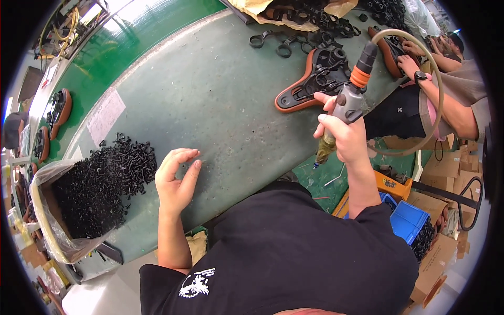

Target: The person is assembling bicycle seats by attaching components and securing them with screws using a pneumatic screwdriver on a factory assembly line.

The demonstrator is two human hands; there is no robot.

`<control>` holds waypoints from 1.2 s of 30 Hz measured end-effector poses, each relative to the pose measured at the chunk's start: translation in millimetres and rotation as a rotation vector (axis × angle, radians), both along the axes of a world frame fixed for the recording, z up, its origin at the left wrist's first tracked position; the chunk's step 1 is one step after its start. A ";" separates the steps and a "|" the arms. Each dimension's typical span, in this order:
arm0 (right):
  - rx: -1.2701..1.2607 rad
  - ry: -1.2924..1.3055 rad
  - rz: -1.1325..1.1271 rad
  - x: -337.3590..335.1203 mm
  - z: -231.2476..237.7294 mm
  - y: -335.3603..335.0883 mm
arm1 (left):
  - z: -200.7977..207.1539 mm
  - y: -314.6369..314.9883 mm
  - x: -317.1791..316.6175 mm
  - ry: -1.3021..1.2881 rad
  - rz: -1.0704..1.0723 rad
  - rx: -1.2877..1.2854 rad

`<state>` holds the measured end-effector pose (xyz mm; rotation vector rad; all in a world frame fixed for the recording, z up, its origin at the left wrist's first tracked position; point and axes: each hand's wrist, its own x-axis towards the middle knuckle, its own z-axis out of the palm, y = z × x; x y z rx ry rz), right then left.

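Observation:
My right hand (344, 134) is wrapped round a grey pneumatic screwdriver (347, 104), whose tip points down and to the left, off the table's near edge. A black and orange fitting (361, 73) joins its top to a hose. Just beyond that hand lies a bicycle saddle (296, 93), upside down, with a brown rim and black parts on its underside. My left hand (176, 181) hovers over the table with fingers curved and thumb apart; nothing shows in it. Beside it is a heap of small black screws (123, 168), spilling from a plastic-lined box (47, 220).
Black clamp-like rings (284, 50) and more black parts lie at the far side of the green table (210, 89). At right a co-worker's hand (408, 66) is at another saddle (386, 52). The hose (440, 94) loops nearby. A blue bin (409, 220) stands low right.

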<state>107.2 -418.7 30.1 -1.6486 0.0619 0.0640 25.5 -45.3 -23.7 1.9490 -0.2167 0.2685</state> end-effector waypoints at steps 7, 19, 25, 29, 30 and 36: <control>0.116 0.104 0.014 8.0 5.8 -5.3 | 8.7 -9.4 -1.0 0.037 -0.015 -0.013; 0.418 0.142 0.214 23.0 -21.1 8.3 | -1.6 -1.4 -1.2 0.061 0.020 -0.172; 0.196 0.331 0.836 14.0 -6.7 36.2 | 11.4 -7.6 21.2 -0.058 0.050 0.034; -0.042 0.137 1.300 21.2 -6.3 21.7 | 21.3 -25.4 46.6 -0.130 -0.041 0.195; -0.031 0.120 1.282 19.5 -5.0 13.9 | 20.7 -30.7 48.8 -0.095 -0.080 0.162; 0.306 0.188 0.690 5.7 30.6 -25.9 | -7.2 -45.8 36.5 -0.253 -0.038 0.158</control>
